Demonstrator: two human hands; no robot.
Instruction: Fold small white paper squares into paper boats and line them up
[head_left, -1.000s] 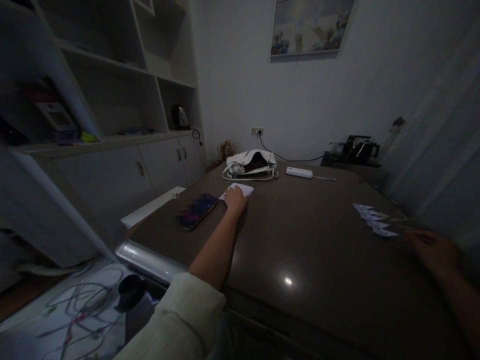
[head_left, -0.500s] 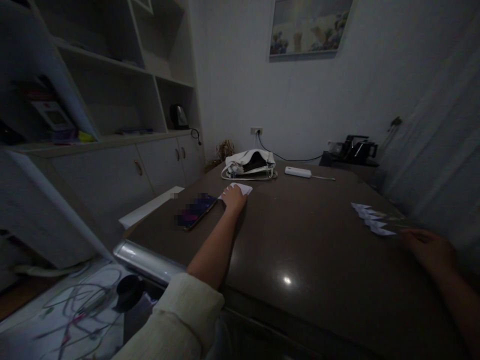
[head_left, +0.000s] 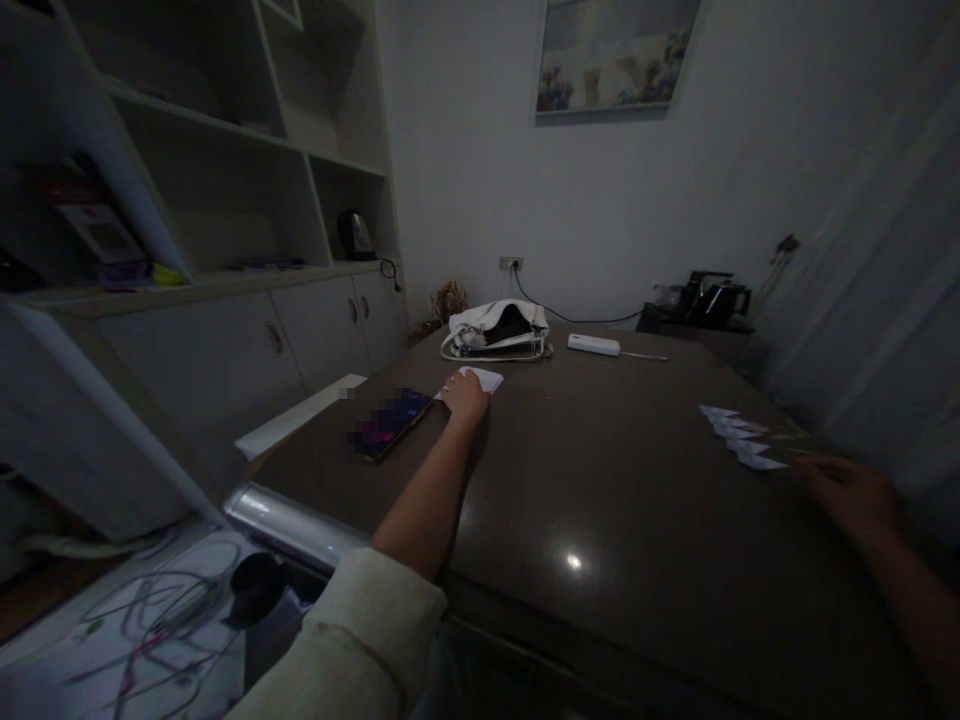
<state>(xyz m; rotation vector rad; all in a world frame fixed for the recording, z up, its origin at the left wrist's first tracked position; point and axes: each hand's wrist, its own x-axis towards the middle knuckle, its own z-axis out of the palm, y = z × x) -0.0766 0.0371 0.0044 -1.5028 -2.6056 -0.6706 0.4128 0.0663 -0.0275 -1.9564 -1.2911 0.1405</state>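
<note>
Diagonally lies the white paper row (head_left: 735, 434), its tips pointing right.

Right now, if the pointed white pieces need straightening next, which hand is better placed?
Right, I'd say. The right hand is beside the near end of the pointed white pieces; contact is unclear. The left hand is across the table, on the white paper.
</note>
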